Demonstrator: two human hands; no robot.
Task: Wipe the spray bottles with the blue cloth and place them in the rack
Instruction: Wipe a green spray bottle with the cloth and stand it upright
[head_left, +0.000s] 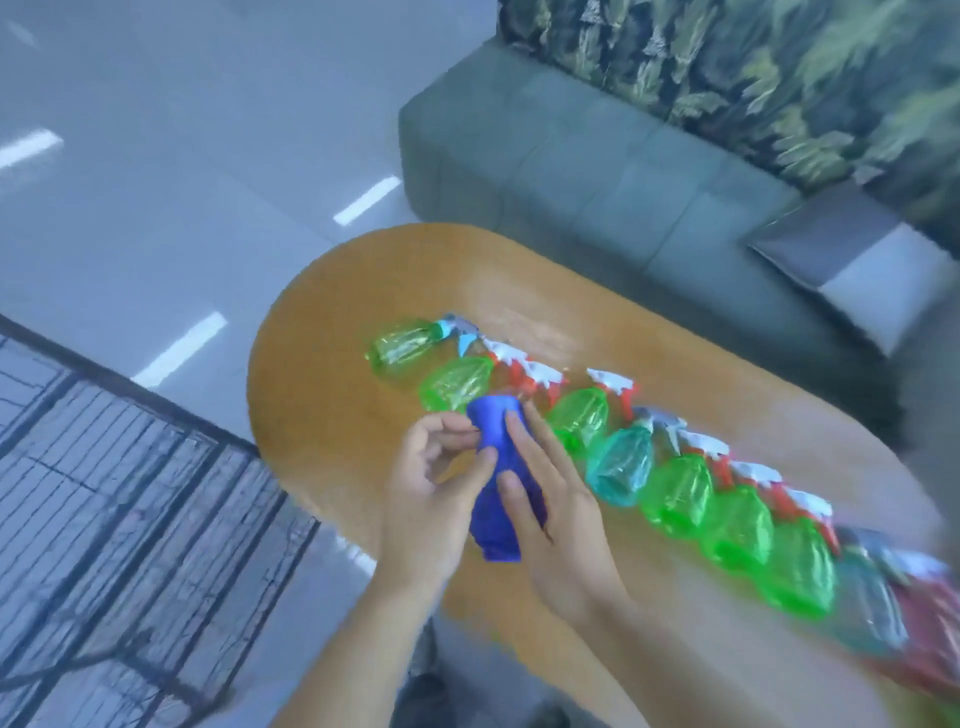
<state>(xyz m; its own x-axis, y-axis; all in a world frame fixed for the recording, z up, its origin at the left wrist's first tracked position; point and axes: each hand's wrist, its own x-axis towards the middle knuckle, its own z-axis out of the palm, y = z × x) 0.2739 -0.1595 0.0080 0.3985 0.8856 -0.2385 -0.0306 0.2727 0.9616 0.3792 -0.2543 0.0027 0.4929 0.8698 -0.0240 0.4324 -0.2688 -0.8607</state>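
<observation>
Two bare forearms, no sleeves or jewellery

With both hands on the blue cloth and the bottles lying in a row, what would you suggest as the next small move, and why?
Probably lift the nearest green spray bottle with the right hand and keep the blue cloth in the left hand. The cloth is bunched between both hands, no bottle is held, and the bottles lie on the wooden table, none yet in the wire rack.
</observation>
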